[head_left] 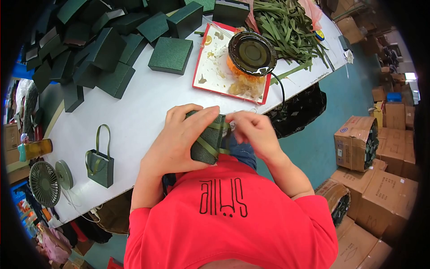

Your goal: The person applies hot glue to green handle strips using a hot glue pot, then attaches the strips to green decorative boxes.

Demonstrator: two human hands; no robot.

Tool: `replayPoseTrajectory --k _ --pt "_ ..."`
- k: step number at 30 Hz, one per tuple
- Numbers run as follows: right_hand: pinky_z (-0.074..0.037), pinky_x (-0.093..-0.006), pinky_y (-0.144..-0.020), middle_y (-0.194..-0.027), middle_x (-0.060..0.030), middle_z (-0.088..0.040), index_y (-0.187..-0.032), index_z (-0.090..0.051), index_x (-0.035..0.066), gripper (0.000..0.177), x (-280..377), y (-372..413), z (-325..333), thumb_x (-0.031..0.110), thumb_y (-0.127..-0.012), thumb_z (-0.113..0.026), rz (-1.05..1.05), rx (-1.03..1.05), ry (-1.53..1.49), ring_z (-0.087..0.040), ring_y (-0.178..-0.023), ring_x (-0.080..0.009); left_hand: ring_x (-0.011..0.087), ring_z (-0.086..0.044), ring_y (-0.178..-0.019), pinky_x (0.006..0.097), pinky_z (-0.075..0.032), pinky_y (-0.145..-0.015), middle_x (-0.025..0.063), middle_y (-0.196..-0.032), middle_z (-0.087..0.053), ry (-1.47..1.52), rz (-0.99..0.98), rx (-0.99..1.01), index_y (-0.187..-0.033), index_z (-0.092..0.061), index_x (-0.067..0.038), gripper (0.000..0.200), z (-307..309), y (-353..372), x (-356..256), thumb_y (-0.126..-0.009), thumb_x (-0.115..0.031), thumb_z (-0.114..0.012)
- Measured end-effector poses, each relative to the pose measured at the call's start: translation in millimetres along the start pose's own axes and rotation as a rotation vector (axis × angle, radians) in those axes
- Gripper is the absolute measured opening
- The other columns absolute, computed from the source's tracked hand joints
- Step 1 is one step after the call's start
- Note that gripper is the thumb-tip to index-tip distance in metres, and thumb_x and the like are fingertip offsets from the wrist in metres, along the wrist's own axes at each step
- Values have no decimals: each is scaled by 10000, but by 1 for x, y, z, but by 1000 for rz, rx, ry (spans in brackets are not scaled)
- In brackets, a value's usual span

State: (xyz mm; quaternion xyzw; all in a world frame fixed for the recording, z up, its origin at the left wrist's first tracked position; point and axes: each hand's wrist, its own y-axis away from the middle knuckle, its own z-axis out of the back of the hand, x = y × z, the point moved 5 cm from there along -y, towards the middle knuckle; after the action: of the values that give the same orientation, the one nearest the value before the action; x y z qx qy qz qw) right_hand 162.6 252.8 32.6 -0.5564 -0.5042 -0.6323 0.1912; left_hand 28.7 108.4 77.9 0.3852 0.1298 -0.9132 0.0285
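The white table (pixel 148 103) carries the stock within arm's reach: a heap of dark green boxes (pixel 89 49) at its far left and a tangle of olive ribbon strips (pixel 286 27) at its far right, probably so either can be taken without standing. Between them, a red tray (pixel 210 67) holds a black-lidded jar (pixel 251 53). A small green gift bag (pixel 101 163) stands apart near the table's front edge. The green box (pixel 200 154) is held just off that edge, close to the chest. The left hand (pixel 179 139) is curled over it, likely steadying it. The right hand (pixel 253 130) pinches the ribbon (pixel 219 126) at the box's upper corner, fingers closed on it.
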Motion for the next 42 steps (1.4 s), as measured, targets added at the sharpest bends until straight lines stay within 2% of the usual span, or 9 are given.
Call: replayPoseTrajectory --k 4,16,22,26,30,33,36,40,42 --pt "-385 -192 -533 -868 -17 -695 -1075 -712 -25 214 8 0 30 143 -973 -629 268 -362 -210 -493 -590 -29 344 -450 -1259 446 -351 -1060 82 -1422 -530 45 63 -18 -1436 -418 -70 1072 5 5 5 -508 -224 -934" --pt "-359 -184 -515 -759 -11 -619 -986 -641 9 81 2 -1 28 33 -917 -676 307 -313 -240 -481 -573 -44 373 -445 -1295 435 -348 -1089 142 -1453 -479 -237 239 -301 -1421 -459 -52 1031 53 60 17 -503 -184 -907" --pt "-321 -190 -486 -790 -62 -652 -1075 -641 -3 278 9 -2 64 209 -1059 -463 494 -369 -257 -420 -524 -53 368 -480 -1258 446 -376 -1074 180 -1376 -535 -611 816 -590 -1405 -487 -61 870 116 167 20 -620 -155 -849" --pt "-325 -193 -489 -909 -82 -703 -1228 -620 -28 309 17 -8 88 196 -1042 -517 483 -517 -166 -427 -539 -37 386 -466 -1277 451 -373 -1075 205 -1388 -514 -794 1113 -498 -1411 -478 -42 774 129 233 29 -755 -273 -816" --pt "-340 -176 -503 -922 -86 -727 -1132 -685 -30 227 19 -16 121 108 -954 -665 472 -680 -139 -472 -566 -29 383 -399 -1363 474 -337 -1109 185 -1466 -458 -956 1339 -347 -1395 -496 -52 743 125 240 33 -767 -309 -798" --pt "-356 -174 -516 -821 -49 -704 -1051 -703 -4 186 22 -23 147 138 -931 -701 432 -801 44 -511 -582 -30 368 -372 -1392 476 -306 -1132 157 -1499 -434 -1079 999 -434 -1381 -516 -72 657 128 194 39 -807 -271 -765" --pt "-407 -220 -551 -793 -44 -680 -1032 -701 7 157 15 -42 185 123 -926 -692 376 -820 310 -537 -601 -70 369 -367 -1395 465 -295 -1142 155 -1513 -416 -715 700 -532 -1363 -534 -74 590 118 129 56 -832 -232 -739" --pt "-472 -287 -633 -878 -78 -672 -1031 -694 7 149 47 -47 163 82 -906 -669 736 -783 757 -569 -664 -148 357 -331 -1427 444 -282 -1160 160 -1540 -379 -485 631 -469 -1402 -502 -85 597 103 71 107 -865 -238 -712" --pt "-499 -317 -735 -942 -99 -669 -1054 -695 18 191 50 -49 160 40 -867 -662 625 -635 878 -605 -800 -216 354 -302 -1445 443 -267 -1170 163 -1552 -358 -484 615 -463 -1430 -473 -96 613 99 50 122 -880 -247 -699"
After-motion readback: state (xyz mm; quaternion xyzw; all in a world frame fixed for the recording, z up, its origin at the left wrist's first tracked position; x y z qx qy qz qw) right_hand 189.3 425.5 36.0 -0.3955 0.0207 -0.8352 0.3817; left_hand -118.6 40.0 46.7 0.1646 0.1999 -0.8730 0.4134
